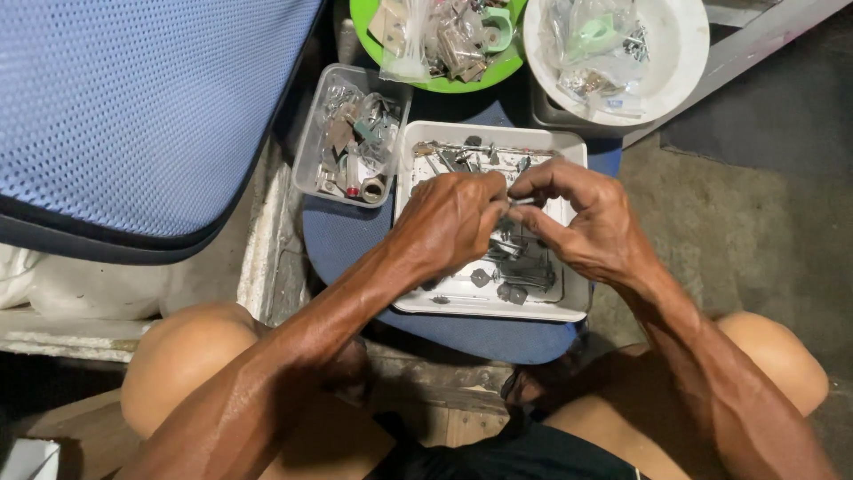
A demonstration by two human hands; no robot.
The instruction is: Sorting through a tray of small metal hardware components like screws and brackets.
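Small metal screw [522,202] pinched between both hands, held just above the far half of the white tray [577,302]. Long axis runs roughly left-right, bridging the two sets of fingertips. Left hand [449,222] closed narrow on its left end, fingers curled under, thumb side facing the part. Right hand [582,222] also closed narrow, forefinger and thumb nipping the right end. Neither hand is nearer: the part sits in the gap between them, both touching it. Exact kind of part is hard to tell, too small and half covered by fingertips. Below the hands the tray holds loose screws and flat metal bits [511,267], scattered mostly centre and far edge; the tray's near edge and right wall show bare. Tray sits on a blue cushion [355,244]. Just left of it, nearly touching, a clear plastic box [313,151] of mixed hardware. Beyond, a green bowl [444,84] and a white bowl [680,53], both with bagged parts. Open room: concrete floor [711,204] to the right; the left is crowded by a blue mesh panel [133,107]. Knees bracket the work on both sides.
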